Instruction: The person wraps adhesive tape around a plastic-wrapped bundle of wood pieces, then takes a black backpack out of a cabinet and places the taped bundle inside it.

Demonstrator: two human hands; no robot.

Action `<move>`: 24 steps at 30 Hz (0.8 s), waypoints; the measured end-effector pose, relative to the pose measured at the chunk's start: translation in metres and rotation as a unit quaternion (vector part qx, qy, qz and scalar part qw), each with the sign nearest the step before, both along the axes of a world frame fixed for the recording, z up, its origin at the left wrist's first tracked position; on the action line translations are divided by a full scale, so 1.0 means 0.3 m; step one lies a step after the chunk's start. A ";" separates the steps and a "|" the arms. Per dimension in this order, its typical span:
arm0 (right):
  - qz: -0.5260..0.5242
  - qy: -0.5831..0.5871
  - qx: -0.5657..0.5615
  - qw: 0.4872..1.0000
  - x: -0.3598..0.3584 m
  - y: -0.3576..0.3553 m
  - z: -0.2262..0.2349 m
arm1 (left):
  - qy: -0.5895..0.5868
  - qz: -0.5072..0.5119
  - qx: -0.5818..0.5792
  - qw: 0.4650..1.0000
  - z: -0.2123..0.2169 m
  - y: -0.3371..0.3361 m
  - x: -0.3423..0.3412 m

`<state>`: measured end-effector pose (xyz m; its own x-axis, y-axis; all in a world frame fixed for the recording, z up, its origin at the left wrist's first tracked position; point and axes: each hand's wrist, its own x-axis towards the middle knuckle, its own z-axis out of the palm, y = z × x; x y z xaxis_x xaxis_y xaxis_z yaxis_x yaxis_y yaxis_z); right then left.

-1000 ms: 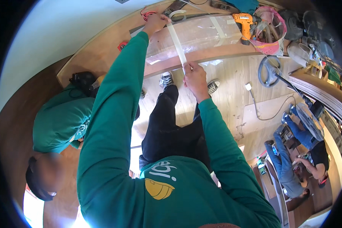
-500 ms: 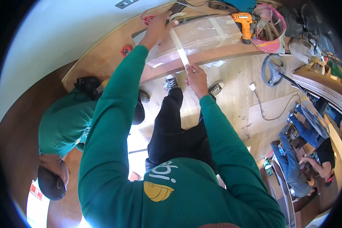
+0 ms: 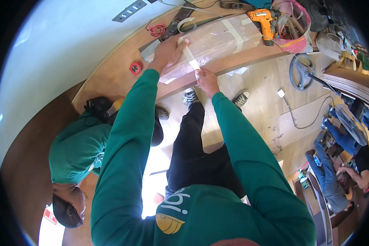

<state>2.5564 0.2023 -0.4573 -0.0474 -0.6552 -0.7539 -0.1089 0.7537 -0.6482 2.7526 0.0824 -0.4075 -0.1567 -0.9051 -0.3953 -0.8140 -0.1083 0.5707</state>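
Observation:
A long package [image 3: 211, 41] wrapped in clear plastic lies along the bench edge, with a pale tape band [image 3: 233, 35] across its right part. My left hand [image 3: 168, 51] rests flat on the package's left part, fingers stretched and thumb beside a second strip of masking tape [image 3: 188, 53]. That strip runs down over the near side to my right hand [image 3: 208, 82], which pinches its lower end at the bench edge. A pale tape roll [image 3: 187, 25] sits just beyond my left fingertips.
On the wooden bench [image 3: 110, 78] lie a red tape measure [image 3: 135, 68], a coil of red wire [image 3: 156, 29], an orange drill [image 3: 265, 25] and a pink bag of tools [image 3: 293, 26]. A co-worker in green [image 3: 80, 151] bends at the left. Others sit at the far right, near a fan [image 3: 351, 125].
My left hand has come down flat onto the package, away from the tape roll. The strip between my hands is shorter, and my right hand has shifted slightly left.

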 end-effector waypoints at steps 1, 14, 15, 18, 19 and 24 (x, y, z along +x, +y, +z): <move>0.025 0.026 -0.026 0.999 -0.005 0.001 -0.049 | -0.001 -0.004 0.009 1.000 0.010 -0.010 -0.007; 0.090 -0.103 -0.027 0.990 -0.092 -0.048 -0.113 | 0.076 0.016 0.100 0.992 -0.079 -0.041 0.188; 0.102 -0.087 -0.043 0.990 -0.098 -0.057 -0.099 | 0.081 0.038 0.138 0.986 -0.062 -0.027 0.208; 0.135 -0.033 -0.072 0.988 -0.089 -0.058 -0.053 | 0.113 0.114 0.215 0.963 -0.035 0.014 0.242; 0.147 -0.027 -0.084 0.985 -0.087 -0.051 -0.054 | 0.137 0.149 0.210 0.956 -0.060 0.019 0.255; 0.190 -0.033 -0.072 0.979 -0.154 -0.014 0.011 | 0.192 0.135 0.245 0.941 -0.113 0.126 0.296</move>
